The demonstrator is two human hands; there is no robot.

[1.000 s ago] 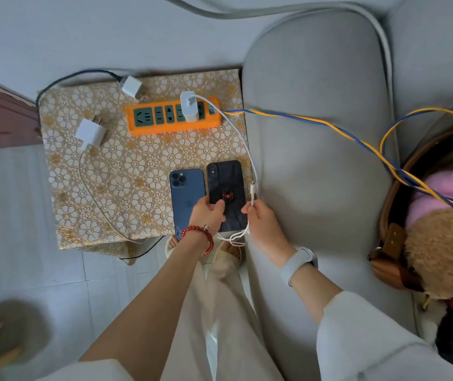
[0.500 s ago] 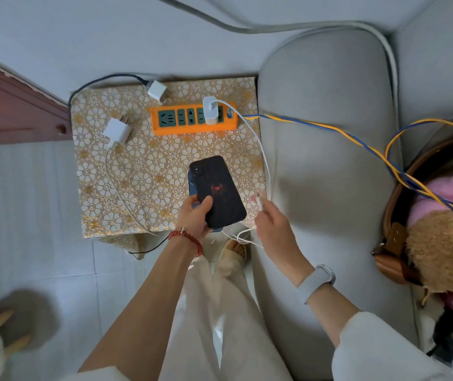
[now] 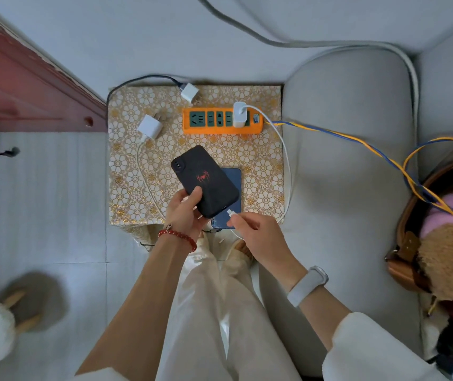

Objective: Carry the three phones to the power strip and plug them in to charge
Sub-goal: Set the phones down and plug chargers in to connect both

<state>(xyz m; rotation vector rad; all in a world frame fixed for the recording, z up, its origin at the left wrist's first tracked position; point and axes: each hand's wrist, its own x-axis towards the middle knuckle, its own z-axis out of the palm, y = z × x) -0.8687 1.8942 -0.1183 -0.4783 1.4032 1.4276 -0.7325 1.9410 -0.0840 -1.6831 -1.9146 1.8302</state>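
Observation:
My left hand [image 3: 185, 211] grips a black phone with a red spider mark [image 3: 206, 180], lifted and tilted above the small table. A blue phone [image 3: 232, 188] lies on the table beneath it, mostly covered. My right hand [image 3: 255, 229] pinches the plug end of a white cable [image 3: 285, 171], its tip right at the black phone's bottom edge. That cable runs from a white charger [image 3: 240, 114] plugged into the orange power strip [image 3: 221, 123]. Only two phones are visible.
Two more white chargers [image 3: 151, 127] [image 3: 190, 92] lie unplugged on the gold floral tablecloth [image 3: 126, 171]. A grey sofa [image 3: 349, 160] borders the table on the right, with a bag of plush toys [image 3: 450, 248]. A red wooden door frame [image 3: 27, 86] stands left.
My left hand lifted the black phone off the table and turned it slantwise over the blue phone. My right hand brought the cable plug in to the phone's bottom edge.

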